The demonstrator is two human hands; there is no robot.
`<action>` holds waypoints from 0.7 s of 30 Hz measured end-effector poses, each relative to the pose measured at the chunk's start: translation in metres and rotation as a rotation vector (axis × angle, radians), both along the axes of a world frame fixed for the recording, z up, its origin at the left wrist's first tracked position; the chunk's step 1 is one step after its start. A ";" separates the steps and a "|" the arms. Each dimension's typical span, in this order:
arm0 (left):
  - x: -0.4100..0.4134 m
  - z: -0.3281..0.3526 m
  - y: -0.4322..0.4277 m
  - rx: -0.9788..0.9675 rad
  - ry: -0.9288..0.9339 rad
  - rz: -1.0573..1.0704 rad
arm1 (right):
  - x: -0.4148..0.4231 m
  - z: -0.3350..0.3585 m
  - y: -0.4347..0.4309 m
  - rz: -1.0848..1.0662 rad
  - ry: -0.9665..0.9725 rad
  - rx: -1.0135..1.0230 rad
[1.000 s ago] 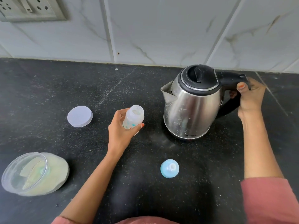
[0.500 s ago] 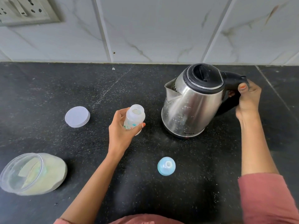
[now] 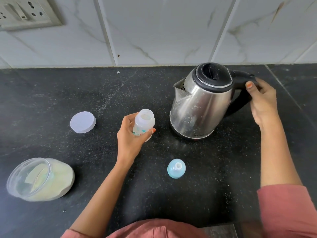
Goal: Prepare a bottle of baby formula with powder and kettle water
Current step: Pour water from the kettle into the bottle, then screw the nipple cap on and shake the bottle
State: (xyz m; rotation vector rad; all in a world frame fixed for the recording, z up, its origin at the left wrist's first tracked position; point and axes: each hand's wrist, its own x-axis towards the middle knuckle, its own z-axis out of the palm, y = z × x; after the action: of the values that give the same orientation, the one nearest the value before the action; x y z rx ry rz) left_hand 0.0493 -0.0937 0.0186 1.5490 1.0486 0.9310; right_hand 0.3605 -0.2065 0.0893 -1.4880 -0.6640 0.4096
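On the black counter (image 3: 51,103), an open clear jar of pale powder (image 3: 41,179) lies tipped at the far left, its white lid (image 3: 83,122) flat and well apart behind it. The left hand (image 3: 132,140) is wrapped around the uncapped baby bottle (image 3: 143,125), held upright. Nearer the person, the blue teat cap (image 3: 176,168) stands alone. The steel kettle (image 3: 200,103) tilts spout-left, its black handle gripped by the right hand (image 3: 263,102).

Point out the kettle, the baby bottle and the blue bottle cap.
kettle (image 3: 200,107), head view, on its steel side.
baby bottle (image 3: 143,125), head view, on its clear body.
blue bottle cap (image 3: 176,168), head view, on its dome.
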 end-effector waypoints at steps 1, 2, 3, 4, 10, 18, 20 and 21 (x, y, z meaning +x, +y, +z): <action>-0.002 0.000 -0.002 0.000 -0.004 -0.003 | -0.004 0.001 -0.002 -0.049 -0.016 -0.012; -0.004 0.000 -0.004 0.000 -0.006 -0.008 | -0.010 0.004 -0.004 -0.094 -0.035 -0.024; -0.006 0.000 -0.007 0.000 -0.010 -0.014 | -0.016 0.005 -0.005 -0.138 -0.045 -0.027; -0.008 0.001 -0.009 -0.001 -0.016 -0.021 | -0.022 0.006 -0.007 -0.190 -0.049 -0.020; -0.025 0.003 -0.023 -0.008 -0.038 -0.066 | -0.058 0.004 -0.015 -0.439 -0.102 -0.006; -0.058 -0.006 -0.037 -0.038 -0.019 -0.134 | -0.150 -0.022 -0.026 -0.225 -0.079 -0.214; -0.066 -0.008 -0.040 -0.041 -0.013 -0.154 | -0.174 -0.030 -0.027 -0.154 -0.061 -0.274; -0.070 -0.009 -0.041 -0.043 -0.009 -0.166 | -0.184 -0.035 -0.028 -0.129 -0.055 -0.303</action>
State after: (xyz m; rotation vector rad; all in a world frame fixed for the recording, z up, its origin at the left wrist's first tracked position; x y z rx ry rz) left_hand -0.0211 -0.1347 0.0097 1.5692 0.9124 0.7959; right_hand 0.1760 -0.2348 0.0545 -1.8251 -0.5621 0.3825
